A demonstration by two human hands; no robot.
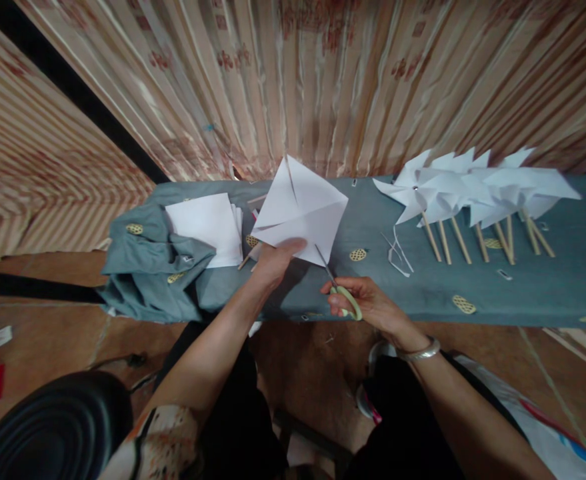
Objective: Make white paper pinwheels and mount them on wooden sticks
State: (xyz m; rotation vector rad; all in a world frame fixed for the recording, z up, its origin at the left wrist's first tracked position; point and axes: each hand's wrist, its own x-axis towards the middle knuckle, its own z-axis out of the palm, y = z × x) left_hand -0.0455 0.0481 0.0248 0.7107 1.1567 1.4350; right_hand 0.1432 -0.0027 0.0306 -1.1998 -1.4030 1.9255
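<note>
A square sheet of white paper (pixel 317 207) is tilted up over the cloth, with slits running in from its corners. My left hand (pixel 277 260) grips its lower edge, thumb on top and the other fingers hidden beneath. In my right hand (pixel 367 303) is a pair of scissors (pixel 345 300) with pale green handles. Their blades meet the paper at its bottom corner, one blade lying over the sheet. Left of my left hand lies a stack of white paper squares (pixel 205 227). Thin wooden sticks partly show under the held sheet.
Several white paper pinwheels (pixel 493 187) on wooden sticks lie in a row at the right. Thin white paper strips (pixel 397 257) sit before them. A grey-green cloth (pixel 423 293) covers the narrow surface, bunched at the left. Behind hangs a striped curtain (pixel 313 80). A round black object (pixel 57 427) stands lower left.
</note>
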